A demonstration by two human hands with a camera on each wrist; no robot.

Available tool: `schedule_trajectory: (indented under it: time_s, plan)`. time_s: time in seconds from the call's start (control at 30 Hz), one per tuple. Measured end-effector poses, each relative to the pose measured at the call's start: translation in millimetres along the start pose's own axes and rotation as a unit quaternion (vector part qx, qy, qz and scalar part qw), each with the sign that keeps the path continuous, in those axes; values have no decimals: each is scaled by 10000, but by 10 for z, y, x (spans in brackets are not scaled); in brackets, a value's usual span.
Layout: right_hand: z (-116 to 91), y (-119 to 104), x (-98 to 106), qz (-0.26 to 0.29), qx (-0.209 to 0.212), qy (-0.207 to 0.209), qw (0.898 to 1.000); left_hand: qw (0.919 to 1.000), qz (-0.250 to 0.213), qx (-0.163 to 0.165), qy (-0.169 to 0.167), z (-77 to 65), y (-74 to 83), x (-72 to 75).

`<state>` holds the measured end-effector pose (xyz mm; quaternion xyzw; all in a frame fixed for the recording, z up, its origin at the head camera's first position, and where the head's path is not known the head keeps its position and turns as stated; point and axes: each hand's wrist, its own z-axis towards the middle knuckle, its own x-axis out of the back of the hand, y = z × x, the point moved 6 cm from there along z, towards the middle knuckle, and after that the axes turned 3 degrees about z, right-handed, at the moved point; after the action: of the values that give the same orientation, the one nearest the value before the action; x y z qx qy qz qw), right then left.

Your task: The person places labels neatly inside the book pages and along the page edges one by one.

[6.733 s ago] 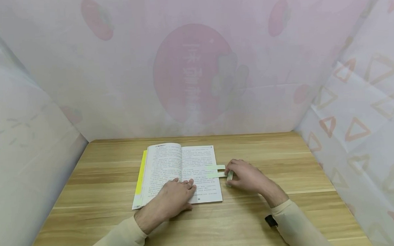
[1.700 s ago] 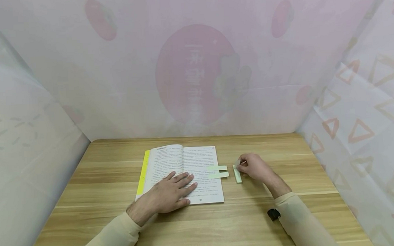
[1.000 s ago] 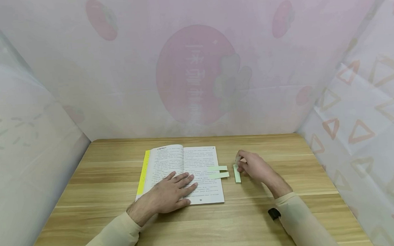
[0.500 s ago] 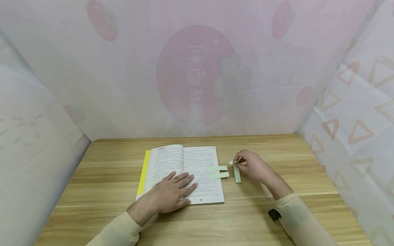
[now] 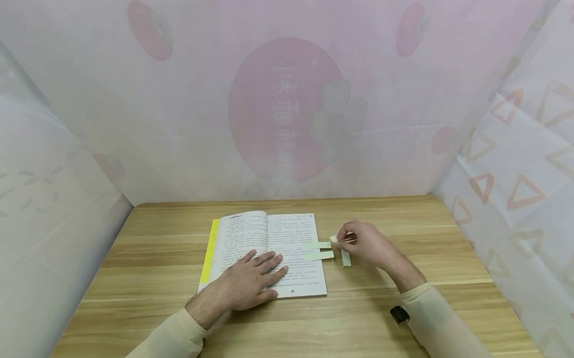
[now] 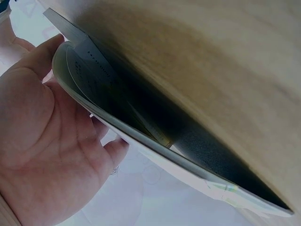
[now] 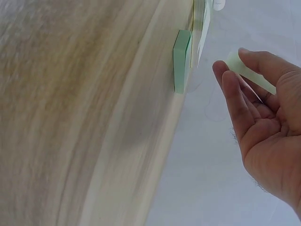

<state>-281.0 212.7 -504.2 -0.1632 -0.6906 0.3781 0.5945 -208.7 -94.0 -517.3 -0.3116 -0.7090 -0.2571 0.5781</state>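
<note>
From the left, we see a flat bright-yellow strip (image 5: 209,252) along the left side of an opened white paper book (image 5: 289,229), which lies near the table's far edge, a little left of its middle. The person's left hand (image 5: 250,282) rests on the lower pages, fingers straight and spread, gripping nothing. Lines of small black print cover both pages, too fine for us to read.

Past the wooden table's (image 5: 293,328) far edge, a large pink circle (image 5: 284,109) on the pale backdrop bears a column of faint characters we cannot make out. Two pale-green paper strips (image 5: 319,255) lie one above the other on the right page, their ends jutting past its edge.

Just right of them, a thick pale-green pad of strips (image 5: 346,259) lies on the table. Above it, the right hand (image 5: 367,245) pinches a single pale-green slip (image 7: 256,75) between thumb and fingertips, the fingers nearly closed together.
</note>
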Motion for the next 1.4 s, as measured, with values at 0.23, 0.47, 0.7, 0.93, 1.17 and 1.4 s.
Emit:
schedule_trajectory:
  time_s: [0.23, 0.47, 0.7, 0.93, 1.17, 1.4]
  plan:
    - [-40, -74, -27, -143, 164, -145, 9997, 10000, -22, 14, -29, 2, 4, 2]
    - [-70, -153, -53, -63, 385, -240, 9989, 10000, 36, -2, -4, 4, 8, -2]
    - [-102, -231, -83, -182, 761, -261, 9966, 10000, 67, -11, 29, 2, 5, -10]
    - [-127, -288, -147, -299, 920, -294, 9949, 10000, 50, 12, 1, 1, 8, -4]
    - [-149, -365, -212, -544, 1300, -294, 9896, 10000, 47, 33, -7, 7, 4, -8]
    - [-184, -411, -253, -558, 1518, -375, 9861, 10000, -81, 49, -21, 12, -16, -15]
